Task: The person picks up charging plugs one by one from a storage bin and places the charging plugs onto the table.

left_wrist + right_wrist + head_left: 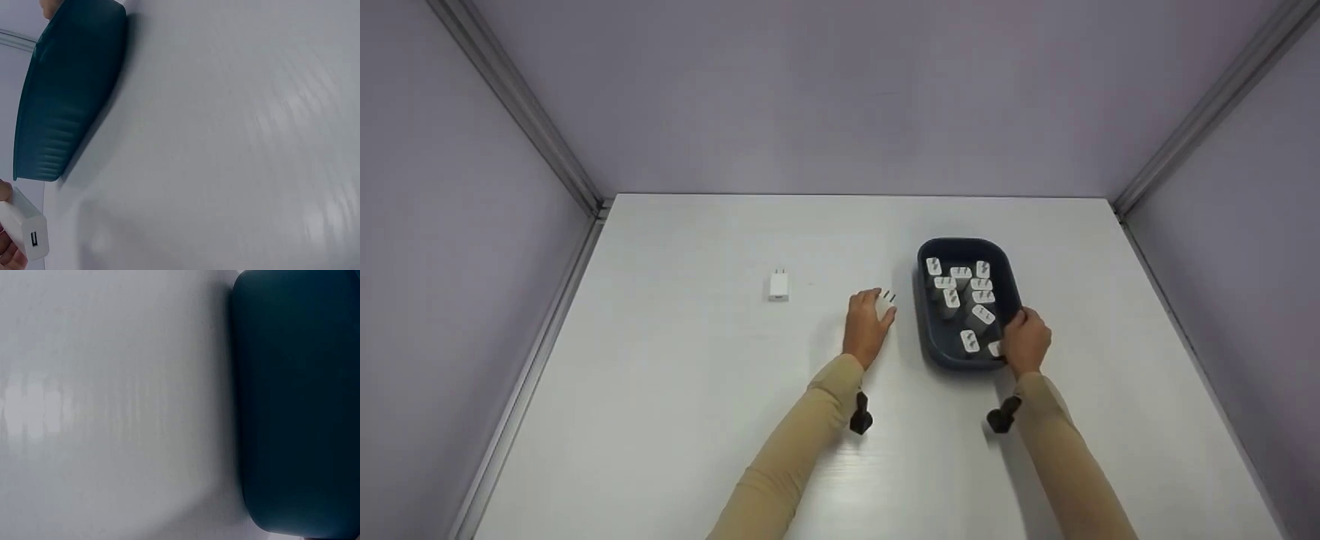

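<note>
My left hand [868,328] pinches a white USB charger [885,303] just left of the basin, its metal prongs pointing up and to the right. In the left wrist view the USB port of this charger [31,233] faces the camera. The right hand [1026,341] grips the near right rim of a dark blue basin [967,365]. Inside it stand several white chargers [950,300], mostly with prongs up; one beside the right hand is partly hidden. The basin's outer wall [298,405] fills the right side of the right wrist view, where that hand is barely visible.
Another white charger [778,286] lies on the white table [682,375], left of my left hand, prongs toward the back. Pale walls [847,97] with metal corner frames enclose the table. A black wrist camera [861,414] hangs at each cuff.
</note>
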`<state>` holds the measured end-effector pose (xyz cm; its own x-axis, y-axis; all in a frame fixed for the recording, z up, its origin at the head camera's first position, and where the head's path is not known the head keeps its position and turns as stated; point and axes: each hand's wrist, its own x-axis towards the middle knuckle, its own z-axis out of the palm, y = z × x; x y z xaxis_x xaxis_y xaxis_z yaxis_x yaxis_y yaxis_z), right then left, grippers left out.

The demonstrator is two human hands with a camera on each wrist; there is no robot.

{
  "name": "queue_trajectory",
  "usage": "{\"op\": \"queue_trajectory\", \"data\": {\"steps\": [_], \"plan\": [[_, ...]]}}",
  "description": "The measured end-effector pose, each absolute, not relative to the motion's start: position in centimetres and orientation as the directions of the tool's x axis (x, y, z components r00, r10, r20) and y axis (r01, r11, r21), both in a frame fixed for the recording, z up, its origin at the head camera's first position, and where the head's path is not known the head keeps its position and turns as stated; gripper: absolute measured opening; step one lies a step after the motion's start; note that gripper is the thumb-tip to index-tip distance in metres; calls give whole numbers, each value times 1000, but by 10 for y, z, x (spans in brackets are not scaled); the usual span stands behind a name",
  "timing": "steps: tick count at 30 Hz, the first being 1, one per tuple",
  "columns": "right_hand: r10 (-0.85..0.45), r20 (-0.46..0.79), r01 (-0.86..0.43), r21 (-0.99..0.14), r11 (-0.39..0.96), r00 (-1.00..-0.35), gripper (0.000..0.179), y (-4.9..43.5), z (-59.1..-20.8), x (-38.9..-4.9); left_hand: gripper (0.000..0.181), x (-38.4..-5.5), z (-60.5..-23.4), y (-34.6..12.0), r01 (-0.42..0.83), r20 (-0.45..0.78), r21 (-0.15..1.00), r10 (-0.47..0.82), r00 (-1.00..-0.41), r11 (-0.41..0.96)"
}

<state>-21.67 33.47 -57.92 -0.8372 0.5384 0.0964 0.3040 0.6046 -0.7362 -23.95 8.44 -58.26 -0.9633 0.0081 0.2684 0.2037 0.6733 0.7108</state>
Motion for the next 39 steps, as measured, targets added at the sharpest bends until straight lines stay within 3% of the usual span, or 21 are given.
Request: {"op": "queue_trajectory", "data": {"steps": [7, 39], "plan": [[534, 127, 290, -725, 625, -836, 38, 335, -581, -215, 35, -241, -589, 67, 116, 244, 745, -107, -964, 657], [529, 159, 261, -730, 631, -834, 36, 334, -581, -216, 38, -248, -595, 1, -139, 90, 761, -316, -945, 633]]}}
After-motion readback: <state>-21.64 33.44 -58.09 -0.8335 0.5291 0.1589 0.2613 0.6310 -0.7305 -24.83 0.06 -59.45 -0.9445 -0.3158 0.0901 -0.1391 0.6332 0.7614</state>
